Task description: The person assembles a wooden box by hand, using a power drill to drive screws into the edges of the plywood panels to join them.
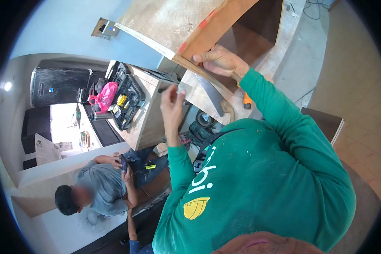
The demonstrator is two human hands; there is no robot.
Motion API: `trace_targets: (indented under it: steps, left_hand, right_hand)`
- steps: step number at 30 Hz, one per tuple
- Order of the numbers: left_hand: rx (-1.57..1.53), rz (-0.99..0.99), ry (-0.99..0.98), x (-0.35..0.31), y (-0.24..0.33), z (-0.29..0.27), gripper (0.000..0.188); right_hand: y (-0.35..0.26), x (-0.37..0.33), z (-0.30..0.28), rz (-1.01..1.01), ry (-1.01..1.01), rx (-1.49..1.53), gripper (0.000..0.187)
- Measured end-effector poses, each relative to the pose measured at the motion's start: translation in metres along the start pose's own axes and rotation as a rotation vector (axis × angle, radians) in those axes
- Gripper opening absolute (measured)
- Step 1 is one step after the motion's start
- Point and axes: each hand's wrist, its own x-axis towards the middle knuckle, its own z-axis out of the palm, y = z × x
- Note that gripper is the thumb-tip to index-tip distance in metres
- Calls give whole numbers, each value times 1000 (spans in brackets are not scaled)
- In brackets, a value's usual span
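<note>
My right hand (221,62) is closed at the corner edge of a wooden cabinet box (156,25), its thumb against the strip. The box has pale, worn wood on one face and a brown interior. To the left, my left hand (172,108) is raised just short of the cabinet, fingers curled toward the thumb. A light speck shows by its thumb tip, too small to name. Below the cabinet edge lies a handsaw (211,95) with a wooden handle. An orange and black object (247,100) sits beside it, partly hidden by my sleeve.
An open black tool case (132,103), a pink bag (107,95) and a metal flask (101,115) rest on a counter at left. Dark power tools (203,122) lie below it. A seated person (103,182) holds a phone at lower left. An electrical box (106,28) is on the wall.
</note>
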Motion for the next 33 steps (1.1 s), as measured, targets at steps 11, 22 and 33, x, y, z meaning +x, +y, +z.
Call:
trace_targets:
  steps: [11, 22, 33]
  left_hand:
    - [147, -137, -591, -100, -187, 282, 78]
    - [-9, -491, -501, -71, -184, 412, 85]
    - [-745, -637, -659, -103, -147, 269, 67]
  right_hand:
    - [-6, -13, -3, -7, 73, -7, 50]
    - [-24, -22, -3, 40, 143, 45, 57]
    - [-13, -15, 4, 66, 164, 82, 59]
